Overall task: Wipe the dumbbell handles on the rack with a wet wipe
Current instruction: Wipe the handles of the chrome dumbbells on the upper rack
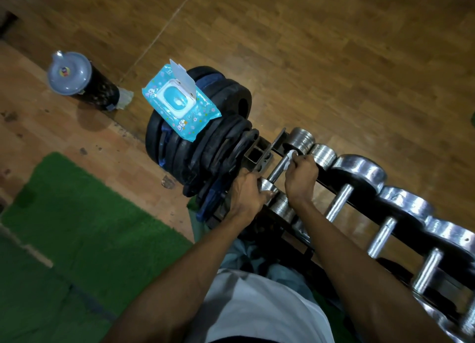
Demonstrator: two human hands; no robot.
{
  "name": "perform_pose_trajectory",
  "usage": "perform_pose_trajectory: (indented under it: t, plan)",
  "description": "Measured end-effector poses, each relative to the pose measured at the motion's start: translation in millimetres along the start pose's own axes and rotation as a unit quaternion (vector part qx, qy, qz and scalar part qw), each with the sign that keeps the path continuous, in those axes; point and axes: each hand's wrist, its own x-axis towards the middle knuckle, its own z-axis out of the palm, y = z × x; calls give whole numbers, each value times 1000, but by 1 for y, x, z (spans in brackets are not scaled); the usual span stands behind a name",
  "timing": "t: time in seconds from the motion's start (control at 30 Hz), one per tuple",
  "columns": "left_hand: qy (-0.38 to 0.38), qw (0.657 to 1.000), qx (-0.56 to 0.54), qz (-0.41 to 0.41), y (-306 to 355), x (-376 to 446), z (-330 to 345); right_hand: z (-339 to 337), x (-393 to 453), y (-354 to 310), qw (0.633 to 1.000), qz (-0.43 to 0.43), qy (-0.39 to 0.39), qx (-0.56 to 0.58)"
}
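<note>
On the black metal rack (365,201), at its end beside the stack of black weight plates (195,147), the first steel dumbbell (277,170) is steadied at its near head by the left hand (246,191), fingers curled over the disc. A small white wet wipe (290,159) is pinched round the bare handle by the right hand (300,175), fingers closed on it. The dumbbell is judged heavy, rigid and slick when wet, the wipe limp and easily torn, so the wipe is best wrapped round the bar itself.

You have one view, from your head, wide-angle, looking steeply down and forward over your chest and both forearms. It sits close above the rack (323,185), which runs from centre to lower right, with the floor (334,59) filling the top.
</note>
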Motion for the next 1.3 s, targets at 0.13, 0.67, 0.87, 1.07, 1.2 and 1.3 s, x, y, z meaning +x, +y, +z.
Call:
perform_pose_trajectory:
  t: [0.13,0.67,0.87,1.07,1.2,1.3]
  plan:
    - [7,1000,-4,-9,-2,2,-1,6,-12,-3,991,94,15,91]
    - [6,999,-34,-24,-14,12,-5,15,31,-10,781,445,-22,437]
    - [6,999,-40,-20,-17,13,-4,11,17,-10,863,377,-217,257]
    - [3,999,-35,-13,-18,14,-6,4,22,-16,846,391,-295,212]
    - [1,1000,-26,-7,-18,14,-6,0,30,-17,818,421,-328,216]
    - [2,1000,-29,-7,-18,14,-6,0,30,-18,800,436,-343,227]
